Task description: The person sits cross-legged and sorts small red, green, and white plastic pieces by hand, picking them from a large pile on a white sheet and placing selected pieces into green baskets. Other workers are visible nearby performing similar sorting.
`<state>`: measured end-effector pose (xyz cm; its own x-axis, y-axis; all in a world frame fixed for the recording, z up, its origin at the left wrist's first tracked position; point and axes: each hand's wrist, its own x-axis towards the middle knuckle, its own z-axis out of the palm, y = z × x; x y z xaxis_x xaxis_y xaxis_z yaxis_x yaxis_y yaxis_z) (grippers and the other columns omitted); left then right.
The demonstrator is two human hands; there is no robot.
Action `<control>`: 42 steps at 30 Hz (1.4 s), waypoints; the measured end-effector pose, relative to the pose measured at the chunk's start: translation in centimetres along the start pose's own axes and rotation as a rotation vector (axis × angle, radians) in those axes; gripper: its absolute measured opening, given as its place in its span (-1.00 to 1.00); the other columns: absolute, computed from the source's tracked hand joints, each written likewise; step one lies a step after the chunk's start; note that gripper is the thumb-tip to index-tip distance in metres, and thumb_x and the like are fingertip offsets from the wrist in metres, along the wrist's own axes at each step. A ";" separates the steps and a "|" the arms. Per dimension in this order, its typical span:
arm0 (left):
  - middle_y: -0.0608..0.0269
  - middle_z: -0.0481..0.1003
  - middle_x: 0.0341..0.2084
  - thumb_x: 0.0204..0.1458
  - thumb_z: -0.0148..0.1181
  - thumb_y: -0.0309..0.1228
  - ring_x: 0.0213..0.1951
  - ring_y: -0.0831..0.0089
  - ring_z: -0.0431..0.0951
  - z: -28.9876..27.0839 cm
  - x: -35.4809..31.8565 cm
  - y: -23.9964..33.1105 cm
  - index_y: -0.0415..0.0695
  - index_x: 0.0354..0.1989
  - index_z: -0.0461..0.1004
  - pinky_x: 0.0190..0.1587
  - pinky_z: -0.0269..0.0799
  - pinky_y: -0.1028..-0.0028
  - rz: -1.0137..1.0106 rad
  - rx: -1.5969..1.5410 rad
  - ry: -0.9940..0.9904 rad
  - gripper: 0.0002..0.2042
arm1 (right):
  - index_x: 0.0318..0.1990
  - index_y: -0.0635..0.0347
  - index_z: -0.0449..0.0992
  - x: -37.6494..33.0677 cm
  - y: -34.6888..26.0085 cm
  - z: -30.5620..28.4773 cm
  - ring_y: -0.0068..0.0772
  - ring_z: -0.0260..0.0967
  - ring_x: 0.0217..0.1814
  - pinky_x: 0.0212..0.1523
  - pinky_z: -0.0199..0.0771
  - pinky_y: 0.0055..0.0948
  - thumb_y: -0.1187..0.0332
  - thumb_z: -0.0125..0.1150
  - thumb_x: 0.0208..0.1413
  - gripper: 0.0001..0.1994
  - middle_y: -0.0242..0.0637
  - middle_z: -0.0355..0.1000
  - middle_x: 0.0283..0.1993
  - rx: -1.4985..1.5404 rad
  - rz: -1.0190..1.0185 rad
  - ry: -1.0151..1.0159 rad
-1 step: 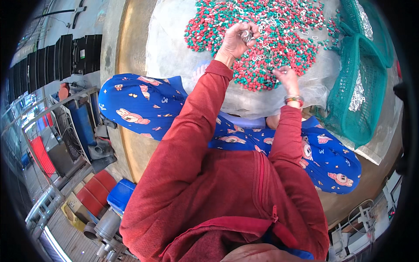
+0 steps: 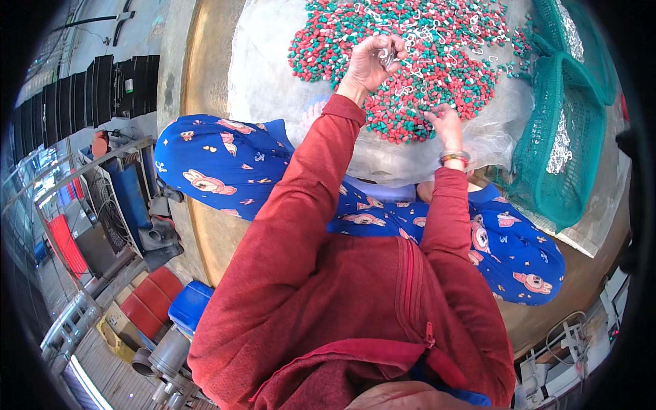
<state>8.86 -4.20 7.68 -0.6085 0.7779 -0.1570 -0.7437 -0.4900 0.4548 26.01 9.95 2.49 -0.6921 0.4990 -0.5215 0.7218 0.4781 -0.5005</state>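
Note:
A heap of small red and green plastic pieces (image 2: 437,48), mixed with white wire clips, lies on a clear plastic sheet (image 2: 273,75) in front of my crossed legs. My left hand (image 2: 372,61) is raised over the heap's near edge, palm cupped, fingers curled around several white clips (image 2: 388,58). My right hand (image 2: 444,123), with a bead bracelet on its wrist, rests on the near right part of the heap. Its fingertips press into the pieces. They are hidden, so what they grip is unclear.
Two green mesh baskets (image 2: 567,116) with pale shiny pieces inside stand to the right of the heap. The sheet lies on a brown floor (image 2: 205,68). At the left are black crates (image 2: 116,82), a metal rack (image 2: 102,191), and red and blue boxes (image 2: 184,307).

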 end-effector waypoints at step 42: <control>-0.01 0.47 -0.56 -0.14 0.25 -0.16 -0.45 0.11 0.51 -8.7 -0.2 -6.8 -0.27 -0.46 0.44 -0.31 0.39 0.26 0.109 2.090 0.463 -0.65 | -0.33 0.19 0.57 4.4 -3.2 2.9 -0.41 0.40 -0.45 -0.34 0.37 -0.43 0.17 0.24 -0.12 -0.71 -0.27 0.48 -0.46 0.440 -0.100 -0.007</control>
<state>11.67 -4.40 -2.99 -0.8648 0.4972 -0.0700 0.4092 0.7788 0.4754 20.68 8.52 -0.25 -0.7593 0.4606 -0.4597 0.5837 0.1697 -0.7940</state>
